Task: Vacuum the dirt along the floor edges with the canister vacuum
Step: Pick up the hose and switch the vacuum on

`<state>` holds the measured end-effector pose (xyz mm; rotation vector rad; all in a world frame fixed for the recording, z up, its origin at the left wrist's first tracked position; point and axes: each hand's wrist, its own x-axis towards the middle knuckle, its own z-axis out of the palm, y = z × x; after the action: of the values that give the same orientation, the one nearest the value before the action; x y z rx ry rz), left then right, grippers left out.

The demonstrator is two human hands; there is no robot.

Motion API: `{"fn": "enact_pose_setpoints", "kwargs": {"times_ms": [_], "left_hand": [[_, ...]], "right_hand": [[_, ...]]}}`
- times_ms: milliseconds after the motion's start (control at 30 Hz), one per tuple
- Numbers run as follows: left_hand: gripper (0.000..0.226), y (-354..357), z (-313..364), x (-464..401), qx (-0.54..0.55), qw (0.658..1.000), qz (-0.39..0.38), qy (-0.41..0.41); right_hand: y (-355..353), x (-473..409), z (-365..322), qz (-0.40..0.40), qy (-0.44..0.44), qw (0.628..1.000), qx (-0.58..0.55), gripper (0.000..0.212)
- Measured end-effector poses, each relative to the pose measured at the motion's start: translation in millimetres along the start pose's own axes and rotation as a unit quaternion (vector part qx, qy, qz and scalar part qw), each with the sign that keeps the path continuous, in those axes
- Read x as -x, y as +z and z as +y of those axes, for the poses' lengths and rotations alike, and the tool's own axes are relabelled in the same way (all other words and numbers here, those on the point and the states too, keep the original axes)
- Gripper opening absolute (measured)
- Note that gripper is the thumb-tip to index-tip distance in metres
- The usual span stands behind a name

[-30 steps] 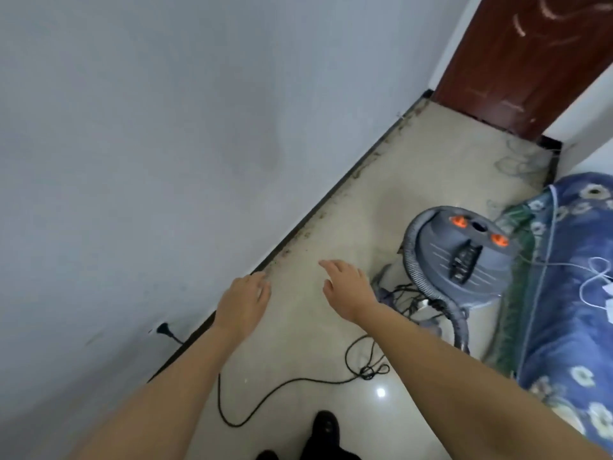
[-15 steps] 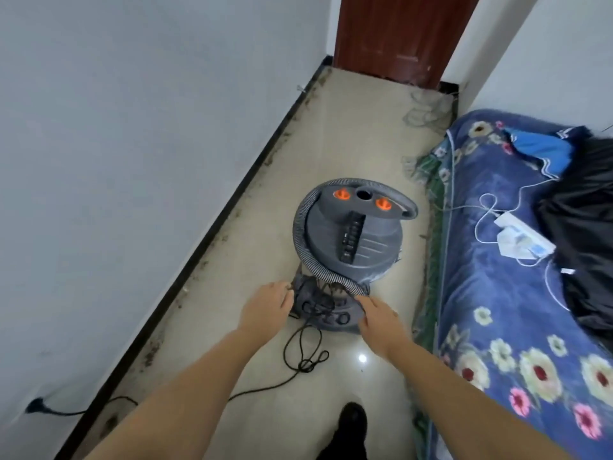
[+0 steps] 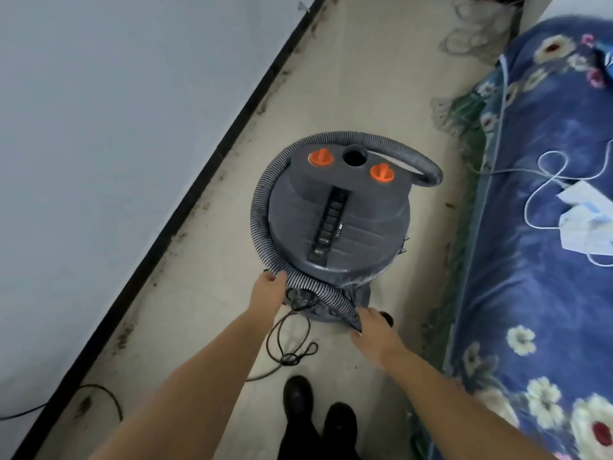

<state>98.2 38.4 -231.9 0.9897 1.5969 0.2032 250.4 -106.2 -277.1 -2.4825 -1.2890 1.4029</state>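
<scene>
**Hands now on the vacuum hose, canister filling the aisle**

Both hands have come down onto the vacuum since half a second ago, and the view has tipped lower, so the door has dropped out of sight. Left hand (image 3: 268, 293) curls round the ribbed hose (image 3: 262, 210) at the canister's near-left edge. Right hand (image 3: 373, 330) touches the hose's lower end by the base; whether its fingers close on it, cannot tell.

Canister vacuum (image 3: 338, 220) stands upright mid-floor between wall and bed. Lid handle strip runs near-to-far; two orange knobs (image 3: 319, 158) and the open port sit at the far side. Hose wraps the left and far rim, its free end (image 3: 429, 174) pointing toward the bed.

Black power cord (image 3: 288, 343) loops on the floor just in front of the base and trails left toward the wall. Bed with blue floral cover (image 3: 530, 260) closes the right side; white cable and face mask (image 3: 583, 224) lie on it. Tangled threads (image 3: 471, 38) lie far ahead. Black shoes (image 3: 298, 396) near the bottom.

Dirt specks (image 3: 265, 104) line the black baseboard (image 3: 212, 167) on the left. Bare floor strip (image 3: 205, 267) runs between canister and baseboard; the gap to the bed is narrower.
</scene>
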Motion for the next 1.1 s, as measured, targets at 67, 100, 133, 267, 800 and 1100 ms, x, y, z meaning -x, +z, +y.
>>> {"fn": "enact_pose_setpoints", "kwargs": {"times_ms": [67, 100, 133, 267, 800, 1100], "left_hand": [[0.012, 18, -3, -27, 0.085, 0.996, -0.001, -0.029], [0.013, 24, -6, -37, 0.114, 0.992, -0.001, -0.045], [0.013, 29, -9, -46, 0.142, 0.988, 0.006, -0.058], [0.023, 34, -16, -68, 0.255, 0.964, 0.017, -0.078], [0.023, 11, 124, 73, -0.093, 0.947, -0.147, 0.272], [0.031, -10, 157, 146, -0.347, 0.821, -0.168, 0.42]], "right_hand": [[13, -26, 8, 0.024, 0.007, 0.999, -0.024, 0.051], [20, -35, 11, 0.031, 0.017, 0.998, -0.043, 0.051], [26, -43, 13, 0.034, 0.023, 0.997, -0.062, 0.052], [44, -60, 18, 0.038, 0.043, 0.985, -0.164, 0.064], [3, 30, -59, -0.004, -0.01, 0.964, -0.266, 0.047], [-141, 136, -67, -0.13, 0.017, 0.961, -0.245, 0.02]]}}
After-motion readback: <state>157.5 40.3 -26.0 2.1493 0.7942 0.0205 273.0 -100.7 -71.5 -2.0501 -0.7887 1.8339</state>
